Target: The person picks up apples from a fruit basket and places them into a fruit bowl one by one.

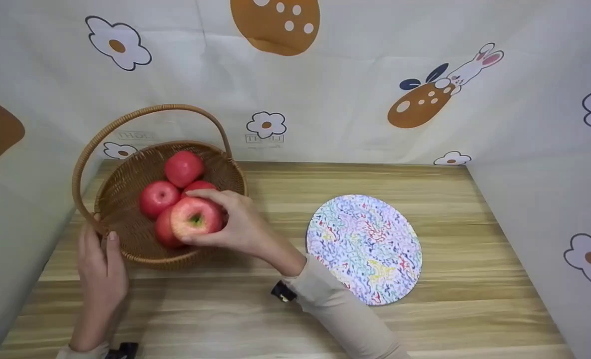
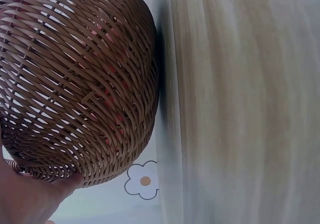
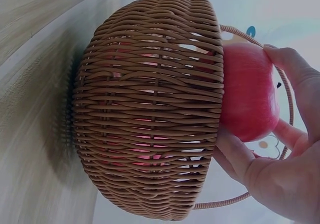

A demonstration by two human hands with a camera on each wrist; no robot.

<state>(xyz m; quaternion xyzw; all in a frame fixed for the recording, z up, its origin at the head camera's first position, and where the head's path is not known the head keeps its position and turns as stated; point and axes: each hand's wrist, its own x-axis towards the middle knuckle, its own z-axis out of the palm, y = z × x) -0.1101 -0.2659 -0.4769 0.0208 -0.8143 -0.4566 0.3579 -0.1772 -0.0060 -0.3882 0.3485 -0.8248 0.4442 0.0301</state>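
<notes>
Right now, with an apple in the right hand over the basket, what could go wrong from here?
The held apple could slip, since the right hand grips it between thumb and fingers, and might bruise the other apples below. The basket might tip if the left hand presses hard, because that hand holds it on one side only.

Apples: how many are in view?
5 apples: one in the right hand; four in the basket, namely the farthest, the leftmost, one partly behind that hand and one partly behind the held apple. More may be hidden.
</notes>
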